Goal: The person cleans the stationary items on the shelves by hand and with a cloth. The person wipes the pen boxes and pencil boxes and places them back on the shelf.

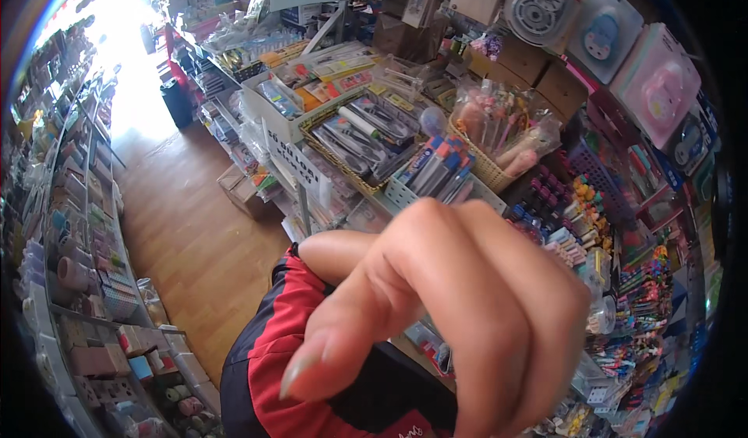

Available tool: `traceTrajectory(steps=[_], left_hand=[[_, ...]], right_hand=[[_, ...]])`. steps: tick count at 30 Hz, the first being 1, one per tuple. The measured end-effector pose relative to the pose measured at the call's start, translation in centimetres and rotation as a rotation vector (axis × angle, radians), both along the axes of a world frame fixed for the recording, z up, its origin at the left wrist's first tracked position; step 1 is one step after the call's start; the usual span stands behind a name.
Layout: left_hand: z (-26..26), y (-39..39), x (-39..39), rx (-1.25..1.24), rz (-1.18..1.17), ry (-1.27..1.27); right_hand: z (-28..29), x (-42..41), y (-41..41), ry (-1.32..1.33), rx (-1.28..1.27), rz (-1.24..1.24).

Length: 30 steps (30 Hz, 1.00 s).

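Note:
Very near the camera, my left hand (467, 298) fills the lower middle, with bent fingers and the thumb pointing down to the left. Its fingertips are cut off or hidden, so whether they hold anything cannot be told. The bare forearm leads back to a red and black sleeve (274, 344). My right hand is out of view. Beyond the raised hand stand a perforated plastic basket (400, 193) of packaged pens, a woven basket (345, 175) of packaged stationery and a round woven basket (476, 157) with wrapped pink items.
Shelves (87, 216) of small goods line the left side beside the wooden floor (175, 228). A cardboard box (239, 190) sits on the floor by the display. Blister packs (660, 87) hang at the upper right. A sign with writing (295, 166) fronts the counter.

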<state>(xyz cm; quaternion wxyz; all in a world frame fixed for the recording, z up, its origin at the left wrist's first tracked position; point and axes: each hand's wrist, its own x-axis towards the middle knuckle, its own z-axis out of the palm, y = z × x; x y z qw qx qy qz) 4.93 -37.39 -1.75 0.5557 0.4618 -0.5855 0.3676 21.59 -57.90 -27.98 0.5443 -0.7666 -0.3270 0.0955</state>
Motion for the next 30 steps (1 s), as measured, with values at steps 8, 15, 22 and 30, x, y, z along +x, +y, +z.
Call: traceTrajectory(steps=[8, 15, 22, 30], left_hand=[[-3.8, 8.9, -10.2, -0.068, 0.441, 0.075], [-13.6, 17.5, -25.1, -0.259, 1.392, 0.902], [-14.4, 24.5, -34.4, -0.738, 1.566, 1.233], [-13.2, 35.3, -36.8, -0.294, 2.183, 1.030]], right_hand=[[0.3, -6.1, 10.5, -0.054, -0.013, 0.278], [0.1, -15.6, 22.9, -0.005, -0.196, 0.572], [0.3, -24.9, 36.1, -0.227, -0.272, 1.087], [-0.4, -31.8, 47.3, -0.157, -0.192, 1.181]])
